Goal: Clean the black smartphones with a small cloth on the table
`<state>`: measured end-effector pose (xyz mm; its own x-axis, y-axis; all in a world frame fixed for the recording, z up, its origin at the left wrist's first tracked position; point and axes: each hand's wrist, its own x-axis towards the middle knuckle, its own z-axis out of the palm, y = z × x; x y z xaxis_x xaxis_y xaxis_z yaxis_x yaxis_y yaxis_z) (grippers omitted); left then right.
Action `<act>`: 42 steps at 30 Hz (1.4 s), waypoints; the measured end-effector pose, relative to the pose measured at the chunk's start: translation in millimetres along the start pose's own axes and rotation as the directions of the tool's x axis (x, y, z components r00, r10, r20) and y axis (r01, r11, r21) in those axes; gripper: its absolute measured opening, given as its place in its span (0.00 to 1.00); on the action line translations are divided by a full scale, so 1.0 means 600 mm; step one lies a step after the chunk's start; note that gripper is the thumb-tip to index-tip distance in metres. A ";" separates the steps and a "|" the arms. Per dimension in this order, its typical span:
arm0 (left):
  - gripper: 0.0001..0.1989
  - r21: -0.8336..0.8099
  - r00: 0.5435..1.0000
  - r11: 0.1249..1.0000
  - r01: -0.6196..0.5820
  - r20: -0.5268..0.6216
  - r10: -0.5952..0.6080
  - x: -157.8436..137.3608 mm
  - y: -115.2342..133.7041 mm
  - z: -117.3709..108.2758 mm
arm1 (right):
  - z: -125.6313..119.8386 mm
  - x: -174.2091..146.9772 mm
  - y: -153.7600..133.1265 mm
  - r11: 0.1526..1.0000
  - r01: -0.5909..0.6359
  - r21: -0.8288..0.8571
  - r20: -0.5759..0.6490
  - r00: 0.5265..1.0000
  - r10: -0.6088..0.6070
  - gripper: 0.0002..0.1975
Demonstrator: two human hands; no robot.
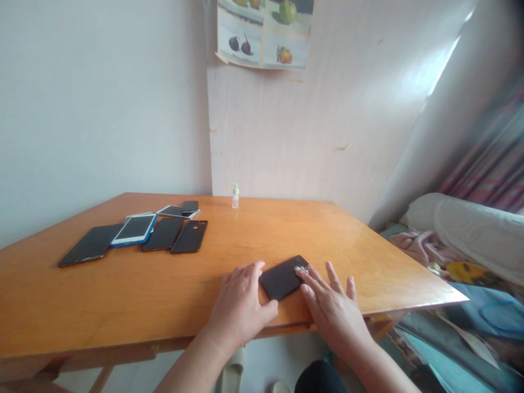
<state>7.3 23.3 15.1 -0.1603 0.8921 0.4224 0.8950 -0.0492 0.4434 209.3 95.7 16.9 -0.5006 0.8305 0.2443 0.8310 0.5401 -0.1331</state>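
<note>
- Dark phone (281, 279) lies flat on the table (254, 232), just inside the near edge, right of that edge's middle, skewed to it.
- White wad (301, 269) sits on the phone's right end. Too small for me to tell the material.
- My right hand (333, 308): fingers spread apart, foremost fingertips on the wad, pressing it against the phone; thumb alongside.
- My left hand (241, 299): thumb apart from the fingers, the two bracketing the phone's left short side. Can't tell from here if they clamp it.
- Rest of the devices group toward the table's left edge. Blue-edged tablet (134, 229), pale front up, between a black tablet (92, 244) nearest the left edge and a black phone (162, 234).
- Black case (190, 237) just right of that phone, round cutout near its far end.
- Behind them, toward the far edge: white device (168, 210) with a small dark phone (190, 206) on its right end.
- Pump bottle (234, 199) upright near the far edge, about its middle.
- Bedding (462, 218) past the table's right edge.
</note>
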 end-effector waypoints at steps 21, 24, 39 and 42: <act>0.38 -0.066 0.998 0.996 0.063 -0.017 -0.065 0.000 -0.004 0.004 | -0.010 0.008 -0.065 0.983 0.139 0.120 0.097 0.984 -0.151 0.24; 0.40 -0.083 0.997 0.994 0.067 -0.021 -0.069 0.000 -0.005 0.004 | -0.020 0.003 -0.083 0.958 0.221 0.183 0.129 0.960 -0.247 0.23; 0.38 -0.065 0.997 0.995 0.080 -0.004 -0.080 0.003 0.001 0.000 | -0.025 0.023 -0.095 0.956 0.243 0.165 0.138 0.954 -0.266 0.23; 0.40 -0.055 0.997 0.995 0.079 -0.016 -0.080 0.004 0.003 -0.001 | -0.020 0.052 -0.061 0.987 0.146 0.065 0.133 0.979 -0.154 0.23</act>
<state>8.1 25.1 17.1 -0.2383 0.8859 0.3980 0.8552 -0.0028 0.5182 166.6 100.1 41.0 -0.6503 0.7481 0.1322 0.7312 0.6636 -0.1581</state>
